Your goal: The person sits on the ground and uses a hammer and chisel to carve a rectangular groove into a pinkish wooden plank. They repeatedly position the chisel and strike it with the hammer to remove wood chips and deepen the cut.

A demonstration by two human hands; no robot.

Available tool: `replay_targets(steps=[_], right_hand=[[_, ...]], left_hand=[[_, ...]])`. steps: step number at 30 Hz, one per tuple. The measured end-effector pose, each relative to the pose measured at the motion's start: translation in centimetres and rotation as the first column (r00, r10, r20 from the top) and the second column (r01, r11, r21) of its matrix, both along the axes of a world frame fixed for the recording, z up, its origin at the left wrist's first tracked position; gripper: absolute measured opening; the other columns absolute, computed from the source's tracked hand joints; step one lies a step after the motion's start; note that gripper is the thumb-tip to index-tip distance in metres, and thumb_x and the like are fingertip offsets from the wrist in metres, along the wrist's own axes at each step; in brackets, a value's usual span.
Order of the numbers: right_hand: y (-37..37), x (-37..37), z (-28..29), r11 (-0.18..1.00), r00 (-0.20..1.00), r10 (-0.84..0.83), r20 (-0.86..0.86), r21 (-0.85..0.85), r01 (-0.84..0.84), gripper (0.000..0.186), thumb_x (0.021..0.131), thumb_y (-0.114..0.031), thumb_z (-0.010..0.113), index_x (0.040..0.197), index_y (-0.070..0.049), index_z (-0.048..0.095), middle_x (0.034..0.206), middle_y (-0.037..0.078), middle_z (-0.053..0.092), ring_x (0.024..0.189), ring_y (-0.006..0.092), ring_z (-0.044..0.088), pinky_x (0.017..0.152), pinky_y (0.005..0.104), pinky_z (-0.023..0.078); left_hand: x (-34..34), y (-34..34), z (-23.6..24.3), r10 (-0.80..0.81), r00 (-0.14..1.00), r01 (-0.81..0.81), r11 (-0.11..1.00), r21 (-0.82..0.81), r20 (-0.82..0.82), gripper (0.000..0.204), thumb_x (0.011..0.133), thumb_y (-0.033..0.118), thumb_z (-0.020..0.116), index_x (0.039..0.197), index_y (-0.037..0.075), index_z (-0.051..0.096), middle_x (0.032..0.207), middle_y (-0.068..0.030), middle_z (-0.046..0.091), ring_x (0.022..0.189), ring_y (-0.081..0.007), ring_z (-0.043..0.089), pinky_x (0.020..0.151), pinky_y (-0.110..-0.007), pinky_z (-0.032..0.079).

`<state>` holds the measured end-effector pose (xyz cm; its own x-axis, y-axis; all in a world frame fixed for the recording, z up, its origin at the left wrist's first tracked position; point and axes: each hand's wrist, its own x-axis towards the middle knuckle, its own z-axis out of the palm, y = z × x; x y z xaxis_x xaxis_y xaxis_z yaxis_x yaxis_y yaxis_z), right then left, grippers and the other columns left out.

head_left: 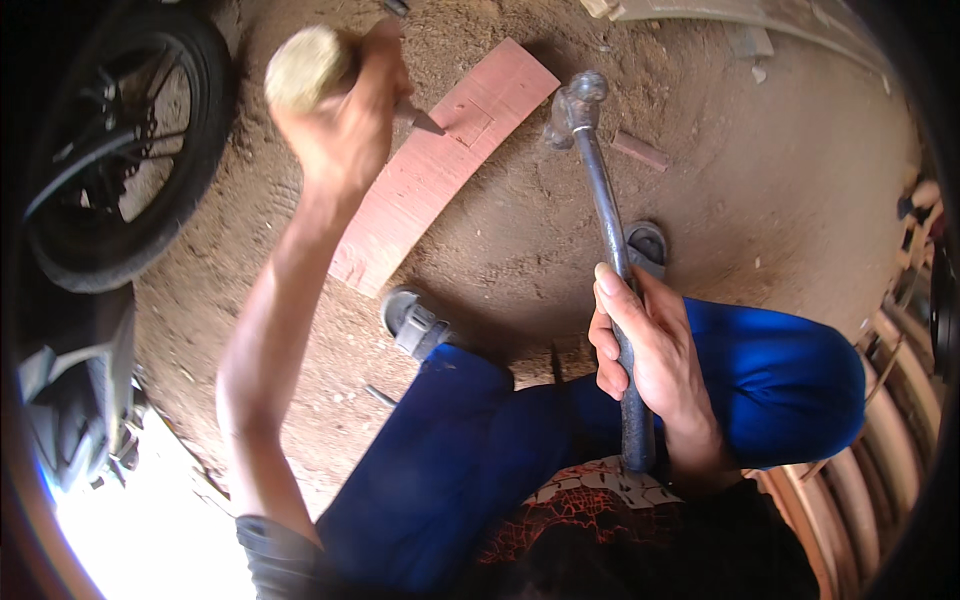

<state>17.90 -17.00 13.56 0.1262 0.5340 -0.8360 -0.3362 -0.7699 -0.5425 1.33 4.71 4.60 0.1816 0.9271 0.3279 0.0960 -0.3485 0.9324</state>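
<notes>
My left hand (350, 135) is closed around a chisel, its thick pale wooden handle (308, 70) jutting up toward me. The tapered metal blade (425, 122) points down to the right, with its tip at a reddish wooden board (400, 205); whether it touches is hard to tell. Cut or marked lines show on the board near the tip. My right hand (650, 340) grips the dark lower handle of a metal hammer (603, 190). The hammer head is raised to the right of the board, apart from the chisel.
A motorcycle wheel (205, 170) stands at the left. My shod feet (415, 320) flank the space below the board. A small wood offcut (640, 151) lies on the dirt floor. Curved wooden pieces (885, 440) are stacked at the lower right, with another curved piece (740, 12) at the top.
</notes>
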Motion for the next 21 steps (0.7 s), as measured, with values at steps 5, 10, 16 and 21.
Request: replay_targets(steps=[5, 10, 16, 21], right_hand=[[-0.6, 0.3, -2.1, 0.999, 0.999, 0.031, -0.016, -0.012, -0.032, 0.041, 0.096, -0.042, 0.061, 0.082, -0.005, 0.049, 0.053, 0.001, 0.045, 0.035, 0.0101, 0.043, 0.033, 0.0259, 0.035], [-1.8, 0.5, -3.9, 0.988, 0.986, 0.151, 0.067, 0.025, -0.153, 0.042, 0.095, -0.04, 0.063, 0.078, -0.003, 0.051, 0.053, 0.004, 0.047, 0.042, 0.0136, 0.05, 0.041, 0.0312, 0.04], [-1.7, 0.6, -4.1, 0.968, 0.967, 0.241, 0.082, 0.051, -0.246, 0.041, 0.095, -0.038, 0.063, 0.079, -0.002, 0.051, 0.051, 0.007, 0.045, 0.045, 0.0175, 0.052, 0.045, 0.0343, 0.042], [-2.6, 0.7, -4.8, 0.89, 0.91, 0.318, 0.267, 0.246, -0.383, 0.029, 0.096, -0.03, 0.062, 0.09, -0.002, 0.054, 0.058, 0.009, 0.047, 0.046, 0.0212, 0.054, 0.044, 0.0351, 0.044]], left_hand=[[-0.8, -1.2, -1.6, -0.012, 0.997, 0.005, 0.996, 0.085, 0.076, 0.016, 0.094, 0.013, 0.062, 0.086, 0.002, 0.055, 0.055, -0.0084, 0.06, 0.045, -0.0132, 0.059, 0.038, -0.028, 0.046], [-0.4, -2.1, -1.8, -0.222, 0.953, 0.211, 0.975, 0.075, 0.207, 0.013, 0.095, 0.0, 0.053, 0.086, 0.004, 0.044, 0.054, -0.0077, 0.051, 0.042, -0.0127, 0.048, 0.04, -0.032, 0.041], [0.0, -2.5, -1.4, -0.196, 0.969, 0.187, 0.98, 0.075, 0.148, 0.013, 0.099, 0.0, 0.046, 0.09, 0.004, 0.038, 0.056, -0.0077, 0.047, 0.047, -0.0114, 0.044, 0.046, -0.032, 0.044], [0.4, -2.1, -1.0, -0.256, 0.964, 0.246, 0.96, 0.132, 0.07, 0.014, 0.099, 0.0, 0.044, 0.089, 0.003, 0.034, 0.055, -0.0073, 0.045, 0.047, -0.0117, 0.043, 0.047, -0.033, 0.045]])
